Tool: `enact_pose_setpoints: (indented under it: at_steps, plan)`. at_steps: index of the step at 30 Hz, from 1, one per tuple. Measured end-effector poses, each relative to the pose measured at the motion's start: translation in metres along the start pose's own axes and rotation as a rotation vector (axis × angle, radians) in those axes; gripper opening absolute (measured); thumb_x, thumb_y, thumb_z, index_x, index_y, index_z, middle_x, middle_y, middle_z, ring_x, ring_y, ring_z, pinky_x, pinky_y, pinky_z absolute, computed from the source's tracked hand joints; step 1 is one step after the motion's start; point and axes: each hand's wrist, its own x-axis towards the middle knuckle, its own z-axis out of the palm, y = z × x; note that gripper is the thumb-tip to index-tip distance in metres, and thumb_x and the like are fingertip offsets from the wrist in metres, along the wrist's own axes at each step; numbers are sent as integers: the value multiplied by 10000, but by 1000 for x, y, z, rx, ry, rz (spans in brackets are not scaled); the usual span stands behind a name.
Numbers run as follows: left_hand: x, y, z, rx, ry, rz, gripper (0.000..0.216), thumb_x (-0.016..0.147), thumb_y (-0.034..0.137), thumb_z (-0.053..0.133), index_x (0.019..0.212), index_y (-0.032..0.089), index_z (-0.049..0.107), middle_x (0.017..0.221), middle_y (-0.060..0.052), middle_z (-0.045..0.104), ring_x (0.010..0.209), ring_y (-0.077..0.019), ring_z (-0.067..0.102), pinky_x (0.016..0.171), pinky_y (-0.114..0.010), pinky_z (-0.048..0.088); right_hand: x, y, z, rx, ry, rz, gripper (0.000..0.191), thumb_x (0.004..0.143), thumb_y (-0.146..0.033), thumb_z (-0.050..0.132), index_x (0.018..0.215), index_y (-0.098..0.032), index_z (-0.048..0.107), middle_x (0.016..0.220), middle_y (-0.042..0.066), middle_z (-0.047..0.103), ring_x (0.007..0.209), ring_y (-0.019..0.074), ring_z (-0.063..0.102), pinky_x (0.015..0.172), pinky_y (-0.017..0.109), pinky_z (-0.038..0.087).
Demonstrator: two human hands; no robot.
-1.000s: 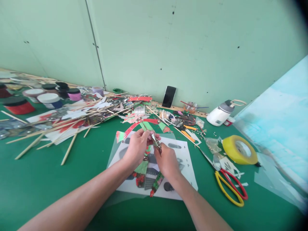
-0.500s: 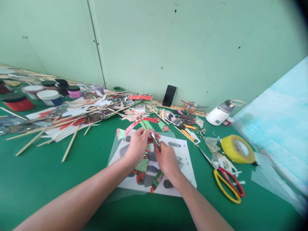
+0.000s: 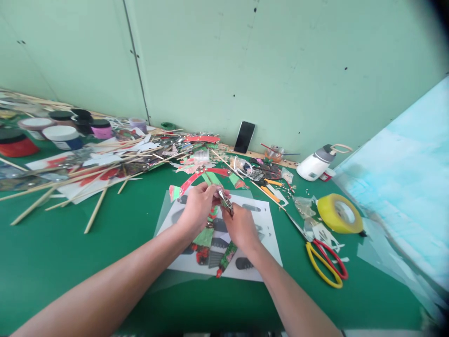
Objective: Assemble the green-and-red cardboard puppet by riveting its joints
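Observation:
A jointed cut-out puppet [image 3: 205, 236] in red and green lies over a printed sheet [image 3: 270, 255] in front of me. Its red arm strip [image 3: 191, 182] spreads out beyond my hands. My left hand [image 3: 201, 208] is closed on the upper part of the puppet, pinching it between thumb and fingers. Wrapped in my right hand [image 3: 242, 227] is a silvery pliers-like tool [image 3: 225, 201], its metal head at the left fingertips. The fingers hide the exact spot where tool and puppet meet.
Scissors [image 3: 326, 262] and yellow tape [image 3: 339, 214] lie to the right, with a white bottle [image 3: 315, 164] behind. Thin sticks [image 3: 96, 210], painted scraps and paint jars [image 3: 63, 137] crowd the left. A phone [image 3: 244, 136] leans on the wall; orange-handled pliers [image 3: 270, 193] lie nearby.
The whole view has shifted slightly, so the things on the table sit a little further left and up. Both hands keep their holds, with the tool at nearly the same spot on the puppet.

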Motion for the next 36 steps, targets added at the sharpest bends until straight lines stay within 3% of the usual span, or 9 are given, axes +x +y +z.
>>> enact_pose_setpoints:
  at_steps: [5,8,12,16,20,24,31,36]
  plan:
    - [4,-4,-6,-51,-138,13,254,800,385,584,725,143,607,757,-91,679,752,-209,657,729,-342,525,5,6,4,219,43,0,243,832,-268,473,612,-183,528,525,-5,524,491,119,426,482,245,242]
    - [6,-7,-8,-32,-213,-43,399,816,509,544,863,132,667,851,-129,695,801,-225,657,749,-350,518,7,7,1,497,15,54,299,803,-296,497,535,-194,414,442,-47,409,432,91,369,438,228,225]
    - [-2,-8,-5,48,-323,-123,457,800,572,546,910,148,676,849,-111,691,823,-216,650,744,-326,518,4,0,-9,1032,-201,269,331,760,-452,582,611,-218,402,371,-110,317,307,66,283,343,206,210]
    - [-19,-9,3,120,-477,-291,500,793,643,497,785,158,620,557,-15,567,471,-158,555,481,-288,480,-4,-7,-19,1326,-423,320,416,735,-488,633,578,-221,356,358,-117,309,282,54,275,314,192,206]
    - [-33,-13,10,71,-352,-366,488,766,671,517,812,186,547,499,54,449,384,-104,442,369,-209,364,-8,-10,-22,1458,-510,305,463,773,-492,611,532,-211,333,354,-106,301,289,45,274,320,185,200]
    - [-39,-18,14,35,-256,-300,441,776,625,554,788,186,521,555,55,465,460,-78,463,427,-166,353,-3,-12,-20,1547,-451,322,446,753,-496,641,551,-203,372,359,-109,294,291,42,270,320,178,186]
    - [-26,-17,12,116,-131,-388,492,711,656,601,848,188,537,527,77,416,405,-60,380,375,-153,299,10,-24,-1,1460,-367,468,450,710,-573,666,629,-199,429,400,-109,311,305,43,277,312,165,194]
    - [-19,-16,6,129,-128,-323,455,665,578,689,838,184,544,589,66,455,432,-65,406,385,-170,317,19,-31,8,1408,-396,509,499,727,-647,590,598,-207,394,421,-94,306,319,52,257,311,185,177]
